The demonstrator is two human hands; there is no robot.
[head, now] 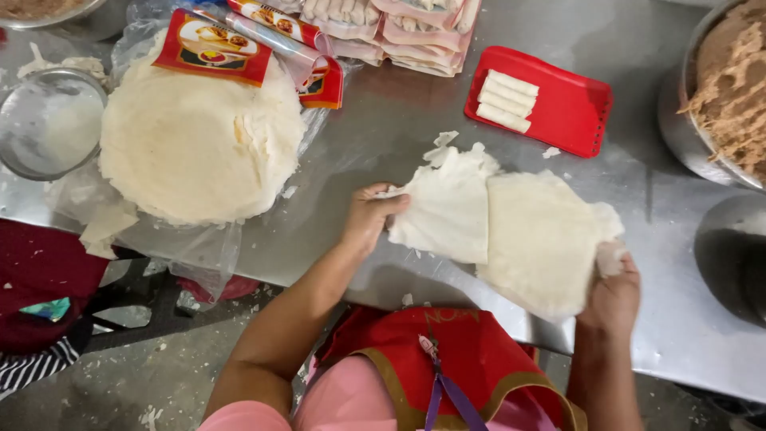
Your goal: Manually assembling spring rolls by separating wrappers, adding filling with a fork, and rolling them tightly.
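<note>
White wrapper sheets (511, 227) between both hands.

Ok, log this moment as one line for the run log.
left hand: grips torn wrapper | right hand: grips square wrapper edge | wrappers overlap on steel table | wrapper stack to left | red tray: four rolls

The large metal bowl of brown filling (730, 88) is cut off by the right and top edges, and another bowl (40, 9) is cropped at the top left. The right hand's fingertips (610, 259) are hidden under the wrapper sheet (542, 239). The stacked packs (415, 32) are cut off by the top edge.
</note>
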